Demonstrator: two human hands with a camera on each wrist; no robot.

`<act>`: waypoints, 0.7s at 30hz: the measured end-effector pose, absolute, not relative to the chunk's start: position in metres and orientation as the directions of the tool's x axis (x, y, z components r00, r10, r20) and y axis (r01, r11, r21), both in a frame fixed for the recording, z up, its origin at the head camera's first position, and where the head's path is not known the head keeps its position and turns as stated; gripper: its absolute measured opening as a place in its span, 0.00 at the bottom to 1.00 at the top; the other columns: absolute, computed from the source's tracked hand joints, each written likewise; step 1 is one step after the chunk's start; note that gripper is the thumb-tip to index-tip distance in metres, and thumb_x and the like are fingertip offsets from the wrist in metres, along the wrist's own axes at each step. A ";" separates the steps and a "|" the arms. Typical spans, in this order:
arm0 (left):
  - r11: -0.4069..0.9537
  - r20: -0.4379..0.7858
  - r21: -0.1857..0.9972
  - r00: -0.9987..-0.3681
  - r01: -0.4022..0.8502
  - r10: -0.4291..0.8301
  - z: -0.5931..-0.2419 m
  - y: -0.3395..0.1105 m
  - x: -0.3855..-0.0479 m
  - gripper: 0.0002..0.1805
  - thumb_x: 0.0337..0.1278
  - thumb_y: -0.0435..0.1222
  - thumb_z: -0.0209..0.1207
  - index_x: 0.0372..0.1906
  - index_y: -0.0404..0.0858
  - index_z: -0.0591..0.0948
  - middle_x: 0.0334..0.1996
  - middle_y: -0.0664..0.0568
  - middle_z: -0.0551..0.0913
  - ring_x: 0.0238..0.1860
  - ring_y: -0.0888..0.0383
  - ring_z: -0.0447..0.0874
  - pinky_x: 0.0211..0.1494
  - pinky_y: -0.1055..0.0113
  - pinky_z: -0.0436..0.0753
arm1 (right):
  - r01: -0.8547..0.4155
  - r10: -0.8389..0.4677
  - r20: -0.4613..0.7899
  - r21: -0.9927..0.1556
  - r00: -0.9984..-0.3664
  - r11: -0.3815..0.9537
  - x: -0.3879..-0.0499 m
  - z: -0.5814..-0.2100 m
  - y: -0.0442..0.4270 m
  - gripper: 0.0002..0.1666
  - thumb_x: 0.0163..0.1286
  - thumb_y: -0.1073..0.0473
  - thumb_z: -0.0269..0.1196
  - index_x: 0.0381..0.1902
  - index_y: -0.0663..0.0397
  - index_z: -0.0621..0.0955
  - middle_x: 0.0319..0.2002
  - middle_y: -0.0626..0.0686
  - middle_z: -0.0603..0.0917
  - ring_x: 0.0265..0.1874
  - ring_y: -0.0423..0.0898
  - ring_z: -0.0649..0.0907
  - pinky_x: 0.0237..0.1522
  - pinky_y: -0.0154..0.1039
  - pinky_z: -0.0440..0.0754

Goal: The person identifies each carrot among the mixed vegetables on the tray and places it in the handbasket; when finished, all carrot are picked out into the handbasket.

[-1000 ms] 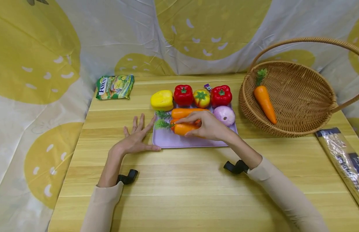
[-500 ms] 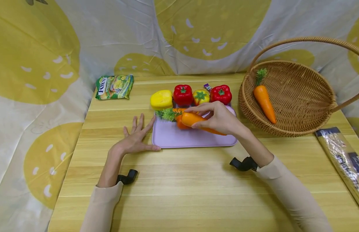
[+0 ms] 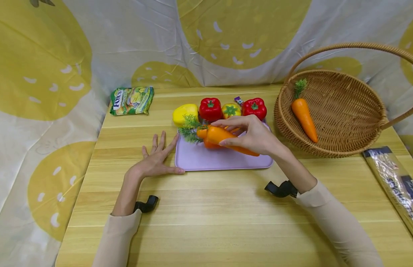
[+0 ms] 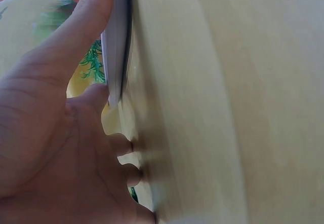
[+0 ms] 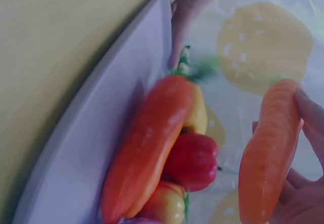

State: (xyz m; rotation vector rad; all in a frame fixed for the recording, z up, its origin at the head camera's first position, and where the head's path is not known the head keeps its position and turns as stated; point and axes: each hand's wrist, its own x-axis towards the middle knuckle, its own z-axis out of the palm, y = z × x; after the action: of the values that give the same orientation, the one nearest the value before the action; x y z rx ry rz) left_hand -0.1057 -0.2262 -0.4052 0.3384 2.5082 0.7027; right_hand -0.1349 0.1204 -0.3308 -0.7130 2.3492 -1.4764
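My right hand (image 3: 251, 136) pinches an orange carrot (image 3: 218, 135) between thumb and fingers, over the lilac tray (image 3: 199, 159). In the right wrist view that held carrot (image 5: 267, 155) hangs apart from another carrot (image 5: 149, 148) lying on the tray. My left hand (image 3: 153, 161) has its fingers spread at the tray's left edge, thumb touching the near corner. Along the tray's back sit a yellow pepper (image 3: 185, 114), two red peppers (image 3: 210, 110) and a yellow-red tomato (image 3: 231, 110). A purple onion is mostly hidden behind the right hand.
A wicker basket (image 3: 346, 107) with a tall handle stands at the right, a carrot (image 3: 304, 118) inside it. Beside it lies a long shiny packet (image 3: 393, 178). A green FOX'S bag (image 3: 132, 100) lies at back left. A small purple wrapper (image 3: 239, 100) is behind the tomato.
My right hand has lifted the carrot off the tray and shifted it slightly right and back. In the last half second it has barely moved. The left hand has stayed in place.
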 end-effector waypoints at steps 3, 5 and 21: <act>0.834 -0.401 0.542 -0.842 0.098 0.360 -0.406 -0.226 -0.106 0.68 0.50 0.66 0.70 0.84 0.63 0.35 0.81 0.38 0.17 0.80 0.35 0.08 0.68 0.19 0.19 | -0.254 -0.530 0.032 -0.901 -0.848 0.352 -0.134 -0.326 0.122 0.30 0.61 0.55 0.78 0.62 0.38 0.86 0.59 0.44 0.88 0.47 0.45 0.86 0.50 0.41 0.84; 0.839 -0.408 0.535 -0.840 0.097 0.357 -0.406 -0.226 -0.106 0.68 0.50 0.66 0.70 0.84 0.62 0.35 0.81 0.39 0.17 0.80 0.35 0.08 0.68 0.19 0.19 | -0.250 -0.524 0.033 -0.903 -0.851 0.349 -0.134 -0.324 0.123 0.30 0.61 0.56 0.78 0.62 0.40 0.86 0.59 0.45 0.88 0.48 0.45 0.86 0.50 0.39 0.85; 0.832 -0.405 0.548 -0.841 0.091 0.359 -0.408 -0.227 -0.107 0.67 0.49 0.69 0.68 0.83 0.66 0.35 0.81 0.40 0.16 0.80 0.35 0.07 0.68 0.20 0.18 | -0.142 -0.361 -0.006 -0.913 -0.932 0.382 -0.138 -0.300 0.155 0.28 0.61 0.52 0.78 0.60 0.31 0.86 0.54 0.46 0.89 0.46 0.45 0.87 0.47 0.35 0.86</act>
State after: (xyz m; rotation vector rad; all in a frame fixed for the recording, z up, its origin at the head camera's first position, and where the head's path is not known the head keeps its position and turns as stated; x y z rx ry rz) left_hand -0.1069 -0.2270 -0.4083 0.3313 2.5068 0.7150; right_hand -0.1376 0.1546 -0.2997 -0.4502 2.4349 -1.5775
